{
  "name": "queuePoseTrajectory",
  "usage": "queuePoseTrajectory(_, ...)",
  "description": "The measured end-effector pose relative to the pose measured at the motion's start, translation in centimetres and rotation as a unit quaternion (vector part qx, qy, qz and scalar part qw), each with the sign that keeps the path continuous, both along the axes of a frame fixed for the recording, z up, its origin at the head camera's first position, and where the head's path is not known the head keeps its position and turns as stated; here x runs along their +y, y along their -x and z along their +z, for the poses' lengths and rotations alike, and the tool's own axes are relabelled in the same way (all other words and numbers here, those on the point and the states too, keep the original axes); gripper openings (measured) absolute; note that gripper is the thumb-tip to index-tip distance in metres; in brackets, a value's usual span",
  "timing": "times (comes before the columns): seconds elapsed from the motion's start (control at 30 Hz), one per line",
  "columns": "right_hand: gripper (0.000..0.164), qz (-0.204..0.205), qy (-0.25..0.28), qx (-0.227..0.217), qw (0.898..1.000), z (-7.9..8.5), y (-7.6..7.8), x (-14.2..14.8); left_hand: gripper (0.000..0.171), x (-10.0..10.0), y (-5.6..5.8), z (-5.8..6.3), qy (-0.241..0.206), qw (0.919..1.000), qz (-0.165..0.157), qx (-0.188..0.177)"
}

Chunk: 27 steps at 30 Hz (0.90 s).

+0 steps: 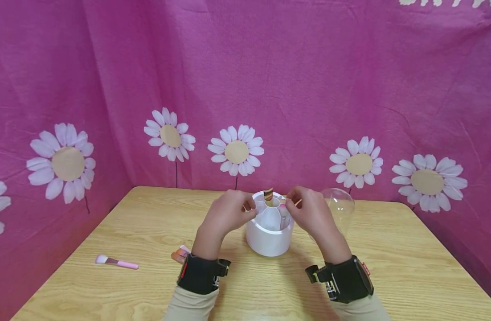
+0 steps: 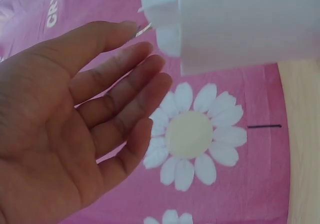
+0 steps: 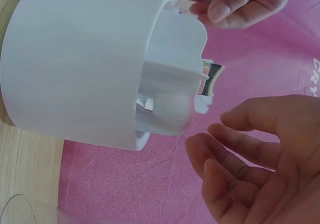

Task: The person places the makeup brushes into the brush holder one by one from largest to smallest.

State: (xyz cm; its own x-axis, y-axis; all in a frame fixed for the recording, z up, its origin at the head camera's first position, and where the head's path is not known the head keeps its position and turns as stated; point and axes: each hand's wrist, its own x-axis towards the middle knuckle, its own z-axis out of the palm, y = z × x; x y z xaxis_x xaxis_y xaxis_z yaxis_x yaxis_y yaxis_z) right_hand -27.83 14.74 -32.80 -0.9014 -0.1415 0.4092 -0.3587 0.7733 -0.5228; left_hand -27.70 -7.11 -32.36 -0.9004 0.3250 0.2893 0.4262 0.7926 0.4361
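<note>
A white round brush holder point(image 1: 268, 240) with inner dividers stands on the table between both hands. A brush with dark and gold banded bristles point(image 1: 268, 194) rises from its central cup. A soft pale brush head point(image 3: 172, 111) sits in one outer compartment. My left hand point(image 1: 231, 209) is at the holder's left rim, fingers loosely bent; in the left wrist view a gap shows between thumb and fingers. My right hand point(image 3: 265, 156) hovers by the right rim, fingers relaxed and a little curled around nothing. Whether the left fingertips touch the rim is unclear.
A clear dome point(image 1: 341, 207) stands behind the right forearm. On the left of the table lie a pink-handled brush point(image 1: 117, 262) and some small orange and pink items point(image 1: 180, 253), partly hidden by the left wrist. A pink flowered cloth point(image 1: 289, 89) hangs behind the table.
</note>
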Motion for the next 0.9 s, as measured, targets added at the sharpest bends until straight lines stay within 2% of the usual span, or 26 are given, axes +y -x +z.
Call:
queuePoseTrajectory(0.13, 0.007, 0.005, 0.000, 0.005, 1.000, 0.0, -0.2, 0.2, 0.011, -1.3, -0.3, 0.2, -0.015, 0.9991, 0.028, -0.029)
queuePoseTrajectory(0.23, 0.007, 0.007, 0.000, 0.009, 1.000, -0.1, -0.3, 0.3, 0.014, -3.0, -0.5, 0.3, -0.035, 0.9953, 0.066, -0.062)
queuePoseTrajectory(0.4, 0.008, 0.011, -0.003, 0.014, 1.000, -0.1, -0.6, 0.4, 0.023, -6.8, -1.3, 0.0, -0.070, 0.9823, 0.127, -0.119)
queuePoseTrajectory(0.57, 0.009, 0.006, -0.007, 0.010, 1.000, -0.3, -0.3, 0.0, 0.035, -12.2, -1.9, -0.5, -0.072, 0.9671, 0.180, -0.165)
queuePoseTrajectory(0.67, 0.009, 0.003, -0.010, 0.010, 1.000, -0.3, 0.0, -0.3, 0.048, -15.4, -2.4, -1.0, -0.075, 0.9482, 0.236, -0.200)
queuePoseTrajectory(0.77, 0.010, 0.001, -0.012, 0.012, 1.000, -0.3, 0.2, -0.5, 0.064, -18.0, -3.0, -1.8, -0.106, 0.9174, 0.295, -0.245)
queuePoseTrajectory(0.83, 0.010, -0.002, -0.015, 0.013, 1.000, -0.3, 0.4, -0.6, 0.074, -19.3, -3.2, -2.4, -0.135, 0.8992, 0.317, -0.269)
queuePoseTrajectory(0.9, 0.010, -0.004, -0.017, 0.016, 1.000, -0.3, 0.5, -0.7, 0.076, -20.2, -3.2, -2.9, -0.161, 0.8863, 0.326, -0.286)
